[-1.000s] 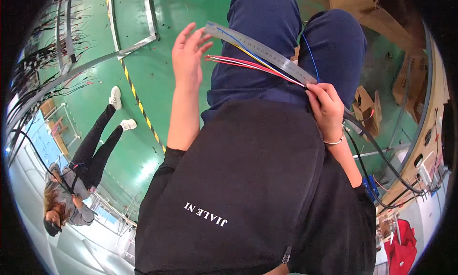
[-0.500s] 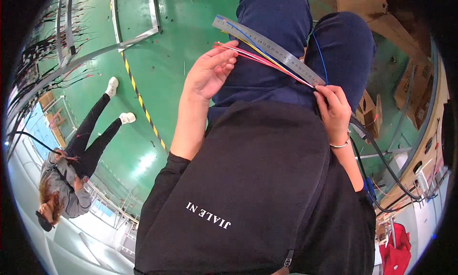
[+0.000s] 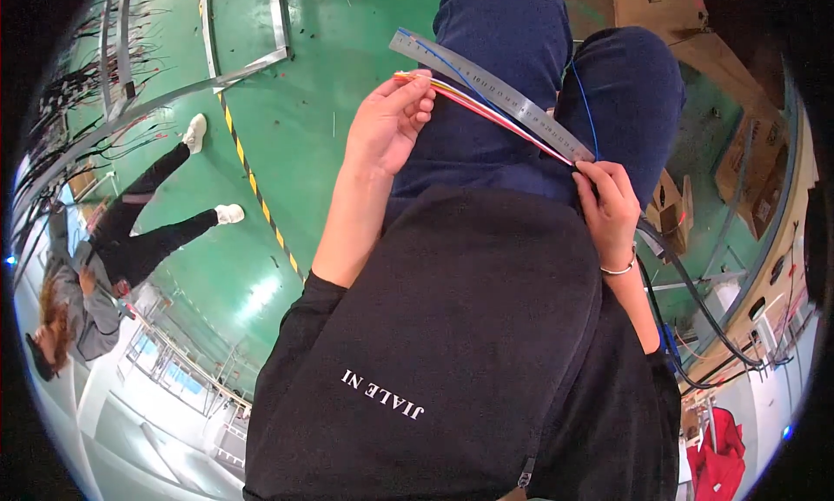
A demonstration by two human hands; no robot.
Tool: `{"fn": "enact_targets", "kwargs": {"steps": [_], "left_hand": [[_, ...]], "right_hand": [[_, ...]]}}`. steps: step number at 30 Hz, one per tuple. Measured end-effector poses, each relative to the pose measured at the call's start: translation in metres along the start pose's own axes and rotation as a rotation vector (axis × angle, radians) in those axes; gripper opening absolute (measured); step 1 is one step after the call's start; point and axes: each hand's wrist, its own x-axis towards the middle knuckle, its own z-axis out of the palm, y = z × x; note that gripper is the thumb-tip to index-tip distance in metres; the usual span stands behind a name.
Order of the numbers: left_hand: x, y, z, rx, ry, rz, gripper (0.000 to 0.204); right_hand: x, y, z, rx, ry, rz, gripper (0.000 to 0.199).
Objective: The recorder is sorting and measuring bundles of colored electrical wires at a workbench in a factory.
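— Hands?

— My left hand [image 3: 382, 132] pinches the free end of the coloured wires [image 3: 486, 110], drawing them taut. My right hand [image 3: 608, 207] clamps their other end together with the steel ruler [image 3: 486, 88].

— Position?

— Above my lap; the wires lie along the ruler's lower edge so length reads directly.

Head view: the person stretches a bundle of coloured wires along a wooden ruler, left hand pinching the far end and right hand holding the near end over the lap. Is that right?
Not quite: the ruler is metal, a grey steel strip with fine markings, not wooden. The head view shows it. The rest stands: the left hand pinches the far end of the coloured wires, and the right hand holds the near end over the lap.
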Motion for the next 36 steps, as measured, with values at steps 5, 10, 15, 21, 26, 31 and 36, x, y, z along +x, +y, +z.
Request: {"fn": "enact_targets", "kwargs": {"steps": [5, 10, 15, 21, 26, 31, 36], "left_hand": [[-0.007, 0.001, 0.012, 0.066, 0.093, 0.174, 0.013], [-0.002, 0.008, 0.026, 0.031, 0.130, 0.238, 0.013], [0.005, 0.000, 0.028, 0.042, 0.227, 0.355, 0.014], [0.008, -0.004, 0.024, -0.009, 0.231, 0.341, 0.018], [0.002, 0.002, 0.024, 0.004, 0.243, 0.337, 0.017], [0.008, 0.000, 0.023, 0.007, 0.258, 0.366, 0.016], [0.014, -0.004, 0.019, -0.011, 0.268, 0.383, 0.017]], "right_hand": [[0.001, -0.006, -0.001, -0.003, 0.030, -0.049, 0.019], [0.010, -0.006, 0.000, -0.085, 0.054, -0.128, 0.022], [0.011, -0.003, 0.008, -0.082, 0.049, -0.111, 0.022], [0.013, -0.002, 0.008, -0.055, 0.028, -0.095, 0.022], [0.015, -0.002, 0.008, -0.065, 0.028, -0.121, 0.023], [0.016, -0.001, 0.008, -0.063, 0.025, -0.127, 0.024], [0.016, 0.001, 0.008, -0.064, 0.019, -0.120, 0.024]]}}
